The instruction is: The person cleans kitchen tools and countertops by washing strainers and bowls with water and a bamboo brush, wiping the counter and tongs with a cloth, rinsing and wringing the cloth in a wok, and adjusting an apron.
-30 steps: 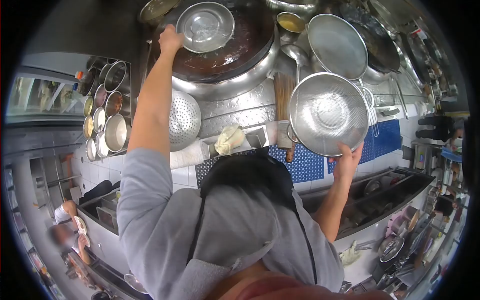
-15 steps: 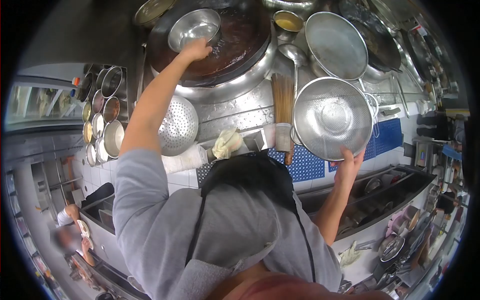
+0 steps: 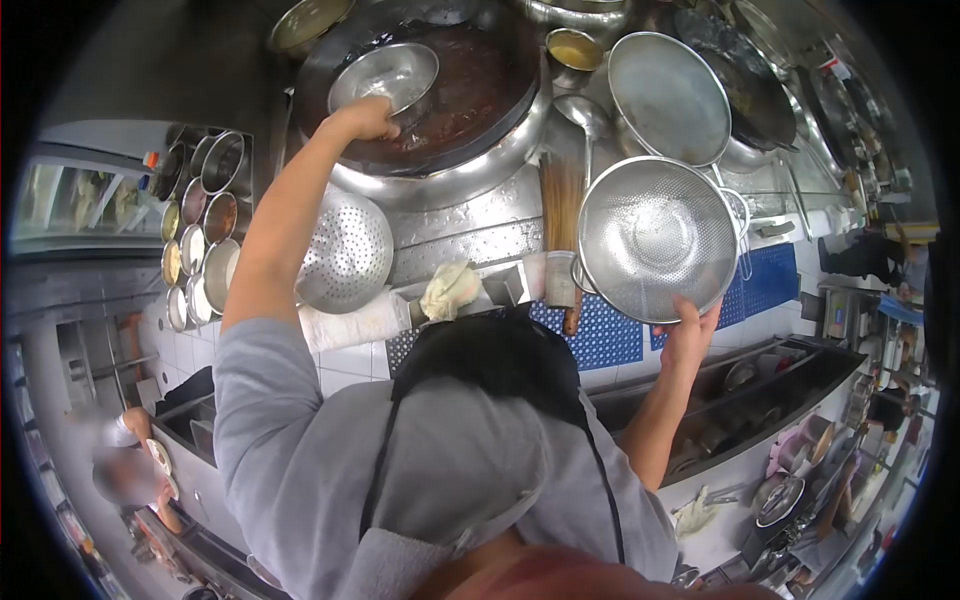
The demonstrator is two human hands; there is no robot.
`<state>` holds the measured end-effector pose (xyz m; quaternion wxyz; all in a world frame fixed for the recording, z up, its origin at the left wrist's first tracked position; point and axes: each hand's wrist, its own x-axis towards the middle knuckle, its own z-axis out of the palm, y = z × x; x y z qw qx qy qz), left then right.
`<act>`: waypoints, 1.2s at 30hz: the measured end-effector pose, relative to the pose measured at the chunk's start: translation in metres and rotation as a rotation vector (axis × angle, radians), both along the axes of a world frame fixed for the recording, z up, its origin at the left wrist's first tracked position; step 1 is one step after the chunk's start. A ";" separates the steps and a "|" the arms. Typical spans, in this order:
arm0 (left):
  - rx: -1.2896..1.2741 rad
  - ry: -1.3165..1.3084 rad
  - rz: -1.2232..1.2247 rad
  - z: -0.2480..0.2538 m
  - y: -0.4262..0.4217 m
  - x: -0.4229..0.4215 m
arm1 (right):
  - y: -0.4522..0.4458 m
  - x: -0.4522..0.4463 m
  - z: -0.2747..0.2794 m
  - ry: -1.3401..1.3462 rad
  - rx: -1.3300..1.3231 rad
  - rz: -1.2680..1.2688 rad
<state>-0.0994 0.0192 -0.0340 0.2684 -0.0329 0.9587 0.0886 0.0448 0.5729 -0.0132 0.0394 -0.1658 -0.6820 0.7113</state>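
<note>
My left hand [image 3: 368, 119] is closed on the near rim of a steel bowl [image 3: 385, 75], which is tilted low inside a large dark wok [image 3: 480, 110]. Reddish-brown liquid shows in the wok. With its fingers at the lower rim, my right hand [image 3: 690, 330] grips a fine-holed steel colander [image 3: 660, 240] and keeps it over the counter edge. A bamboo wok brush [image 3: 562, 205] lies left of the colander. Above the brush rests a steel ladle [image 3: 584, 120]. Just below my left forearm is a round perforated skimmer [image 3: 347, 250].
A large round strainer [image 3: 670, 98] and a cup of yellow liquid [image 3: 575, 55] stand beyond the colander. A crumpled cloth [image 3: 450, 290] lies at the counter edge. Several seasoning pots [image 3: 220, 215] are at left. Another person [image 3: 130, 470] holds plates at lower left.
My left hand and the bowl have shifted slightly left and toward me, still within the wok. My right hand keeps its hold on the colander; the whole view has shifted a little.
</note>
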 end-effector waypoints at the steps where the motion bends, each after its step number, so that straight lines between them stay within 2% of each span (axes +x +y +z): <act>1: 0.158 0.172 0.044 -0.008 -0.001 0.000 | 0.000 -0.001 -0.002 -0.011 -0.011 0.003; 3: 0.471 0.514 0.135 -0.026 0.007 0.002 | 0.003 -0.002 -0.011 -0.039 -0.030 0.011; 6: 0.776 0.512 0.009 -0.009 0.024 0.006 | -0.003 -0.006 -0.011 -0.005 -0.069 0.048; 9: 0.310 0.557 -0.061 -0.005 0.002 0.026 | -0.010 -0.007 -0.002 -0.005 -0.056 0.040; 10: -0.068 0.871 -0.220 0.000 -0.007 0.034 | -0.010 -0.008 -0.001 0.001 -0.061 0.041; 13: -0.352 0.957 0.358 -0.011 -0.041 0.032 | -0.008 -0.004 -0.008 -0.002 -0.076 0.039; 16: 0.169 0.310 0.751 -0.001 -0.067 0.023 | -0.006 -0.010 -0.010 -0.011 -0.059 0.084; 19: 0.396 0.501 0.975 -0.016 -0.067 0.014 | -0.012 -0.010 -0.004 -0.002 -0.057 0.082; 22: 0.439 0.619 0.922 -0.007 -0.069 -0.002 | -0.011 -0.012 -0.005 0.004 -0.063 0.107; 25: 0.029 0.598 0.646 0.046 -0.047 -0.003 | -0.013 -0.013 0.000 -0.002 -0.038 0.101; 26: -0.183 0.815 0.446 0.041 -0.045 -0.005 | -0.019 -0.011 0.004 -0.005 -0.040 0.086; 29: -0.224 1.217 0.267 0.062 -0.015 0.010 | -0.022 -0.010 0.007 0.007 -0.046 0.088; 30: -0.239 1.244 0.288 0.070 -0.011 0.008 | -0.021 -0.009 0.007 0.012 -0.046 0.095; 36: -0.183 1.689 0.048 0.112 -0.021 0.007 | -0.020 -0.006 0.001 0.069 -0.045 0.080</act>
